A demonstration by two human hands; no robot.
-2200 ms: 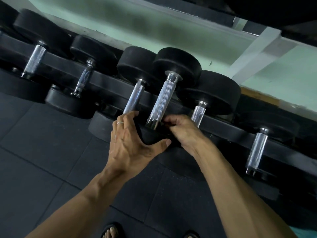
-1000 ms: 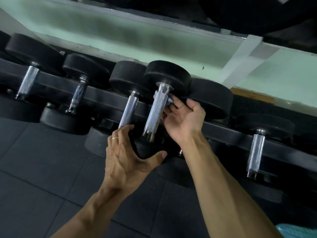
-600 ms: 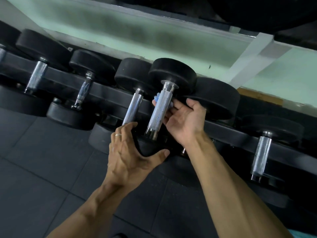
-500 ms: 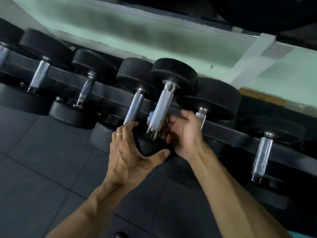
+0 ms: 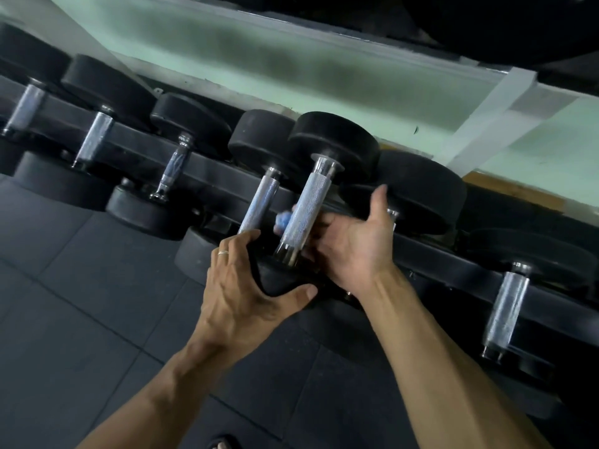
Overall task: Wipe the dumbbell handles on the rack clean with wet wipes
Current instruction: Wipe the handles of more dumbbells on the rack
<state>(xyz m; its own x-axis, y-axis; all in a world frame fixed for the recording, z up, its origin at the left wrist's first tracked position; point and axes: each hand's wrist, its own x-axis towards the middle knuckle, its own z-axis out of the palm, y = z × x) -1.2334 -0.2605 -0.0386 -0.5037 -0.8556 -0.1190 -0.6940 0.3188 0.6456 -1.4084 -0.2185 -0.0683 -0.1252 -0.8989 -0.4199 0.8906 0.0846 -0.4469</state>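
Handle: the knurled steel handle (image 5: 307,207) of the dumbbell I was working on tilted up from the rack (image 5: 207,166), its far head (image 5: 334,144) raised above the row and its near head (image 5: 282,283) low, by my left palm.
Wipe: a bluish wipe (image 5: 284,220) showed as a crumpled bit on the left side of the handle, near its lower half; most of it was hidden behind the steel.
Right hand: my right hand (image 5: 350,241) wrapped the handle from the right, fingers curled round behind it onto the wipe, thumb sticking up toward the black head of the next dumbbell.
Left hand: my left hand (image 5: 241,286) clutched the near head, fingers over its top edge and thumb hooked under its right side; a ring (image 5: 223,252) sat on one finger.
Neighbours: just left, another handle (image 5: 259,202) lay in the rack, nearly parallel to mine; further left were three more, each between black heads. Well to the right a single handle (image 5: 505,309) stood in its slot.
Rack: it ran as a dark rail from upper left to lower right, below a pale green wall (image 5: 291,59).
Floor: dark rubber tiles (image 5: 97,319) lay under my forearms.
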